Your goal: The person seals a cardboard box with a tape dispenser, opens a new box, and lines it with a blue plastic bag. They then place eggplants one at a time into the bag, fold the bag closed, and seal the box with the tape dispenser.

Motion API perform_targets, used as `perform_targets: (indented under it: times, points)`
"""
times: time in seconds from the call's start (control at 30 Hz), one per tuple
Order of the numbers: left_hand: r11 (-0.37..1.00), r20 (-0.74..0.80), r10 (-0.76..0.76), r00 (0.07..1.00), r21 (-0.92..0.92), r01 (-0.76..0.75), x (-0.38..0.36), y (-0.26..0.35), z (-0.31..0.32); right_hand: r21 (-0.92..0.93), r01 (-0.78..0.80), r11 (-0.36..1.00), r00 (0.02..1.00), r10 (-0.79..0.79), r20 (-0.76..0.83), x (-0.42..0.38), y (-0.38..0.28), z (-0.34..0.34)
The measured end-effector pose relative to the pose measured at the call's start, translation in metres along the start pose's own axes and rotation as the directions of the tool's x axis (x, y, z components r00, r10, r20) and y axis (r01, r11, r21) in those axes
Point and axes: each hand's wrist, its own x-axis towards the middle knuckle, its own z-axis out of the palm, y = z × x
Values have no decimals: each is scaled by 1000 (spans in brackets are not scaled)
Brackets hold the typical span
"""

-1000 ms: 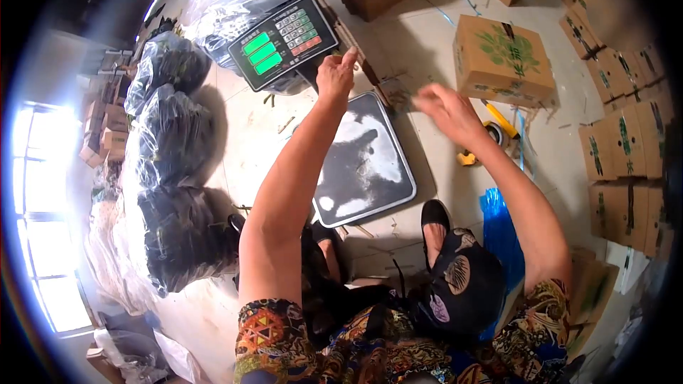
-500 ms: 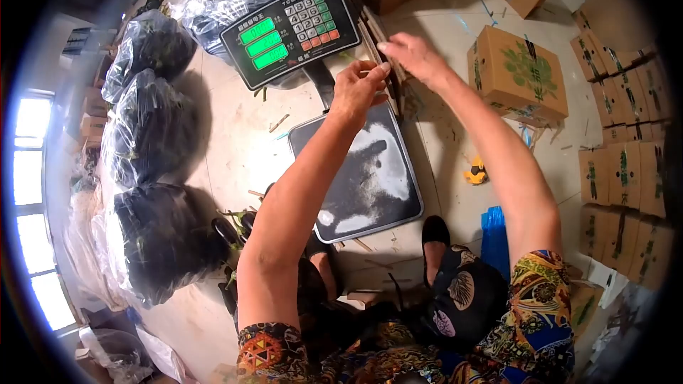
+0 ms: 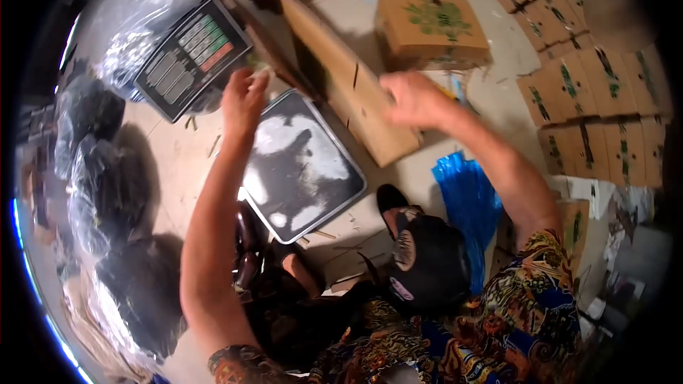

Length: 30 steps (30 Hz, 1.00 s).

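My right hand [image 3: 416, 102] is closed on the edge of a flattened cardboard box [image 3: 356, 89], which slants up and away to the left. My left hand [image 3: 244, 99] hovers at the far left corner of the platform scale [image 3: 306, 171], its fingers loosely curled and apart, somewhat blurred, with nothing visible in them. Just beyond that hand is the scale's keypad and display head [image 3: 191, 57]. More flat cardboard [image 3: 274, 50] leans on edge between the scale and the piece in my right hand.
Plastic bags of dark produce [image 3: 139, 295] line the left side. A closed carton [image 3: 430, 28] stands ahead on the right, with stacked cartons [image 3: 590, 92] beyond. Blue plastic [image 3: 466, 199] lies beside my leg. Dark eggplants [image 3: 247, 242] show by my left forearm.
My right hand has pulled a flattened cardboard box out toward the right, away from the other cardboard. The view has turned and shifted right. My left hand remains near the scale's head.
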Motion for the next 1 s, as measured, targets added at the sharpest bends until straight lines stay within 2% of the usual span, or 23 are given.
perform_targets:
  times: [0.07, 0.1, 0.13, 0.17, 0.2, 0.27, 0.33, 0.37, 0.4, 0.47, 0.53, 0.57, 0.6, 0.67, 0.7, 0.73, 0.8, 0.87, 0.93, 1.0]
  points:
    - [981, 172, -94, 981, -153, 121, -18, 1, -17, -67, -228, 971, 970, 233, 71, -49, -16, 4]
    - [986, 265, -104, 959, -95, 134, -22, 2, -25, -15, -191, 981, 981, 192, 7, -58, -7, 17]
    - [979, 243, -124, 962, -131, 159, -40, 22, -23, 26, -151, 988, 986, 153, -65, -60, 5, 36]
    - [976, 322, -133, 937, -123, 181, -45, 20, -31, 107, -183, 977, 971, 197, -134, -58, 8, 47]
    - [973, 394, -145, 908, -110, 203, -49, 19, -37, 106, -261, 960, 958, 270, -92, -57, 2, 43]
    - [981, 425, -183, 886, 15, 196, -79, 51, -40, 195, -290, 937, 913, 332, -239, -64, -6, 46]
    - [983, 455, -181, 872, 64, 171, -103, 69, -50, 198, -277, 940, 883, 330, -334, -86, -13, 41]
    - [983, 465, -181, 867, 70, 168, -113, 74, -57, 241, -236, 941, 855, 319, -410, -102, -18, 31]
    - [983, 470, -184, 863, 80, 166, -122, 78, -65, 229, -156, 961, 793, 260, -551, -115, -24, 22]
    - [982, 453, -186, 872, 53, 182, -132, 77, -81, 161, 1, 987, 601, 128, -789, -140, -43, -1]
    - [987, 399, -135, 907, -27, 159, -135, 77, -95, 112, 58, 992, 588, 57, -807, -156, -69, -32]
    - [985, 357, -135, 924, -52, 164, -131, 79, -104, -38, 100, 994, 572, -89, -816, -169, -87, -48]
    - [980, 329, -102, 939, -131, 153, -131, 87, -112, -191, 143, 971, 549, -238, -801, -183, -104, -63]
    - [975, 183, -41, 982, -209, 80, -140, 120, -118, -243, 231, 942, 620, -335, -710, -201, -139, -82]
    - [958, 137, 77, 988, -286, -35, -149, 132, -125, -398, 245, 884, 648, -455, -611, -203, -151, -84]
    - [926, 71, 190, 979, -344, -155, -157, 142, -132, -85, 364, 927, 728, -341, -594, -195, -167, -82]
    - [897, -109, 273, 956, -330, -294, -171, 165, -139, 67, 377, 924, 890, -341, -302, -178, -187, -69]
    - [877, -160, 334, 929, -309, -369, -176, 160, -156, 145, 395, 907, 912, -369, -178, -154, -202, -49]
    - [921, -230, 234, 945, -259, -291, -169, 133, -168, 84, 519, 851, 855, -515, -62, -130, -204, -22]
    - [930, -224, 74, 972, -337, -148, -172, 122, -159, 140, 507, 851, 862, -496, -104, -119, -203, 2]
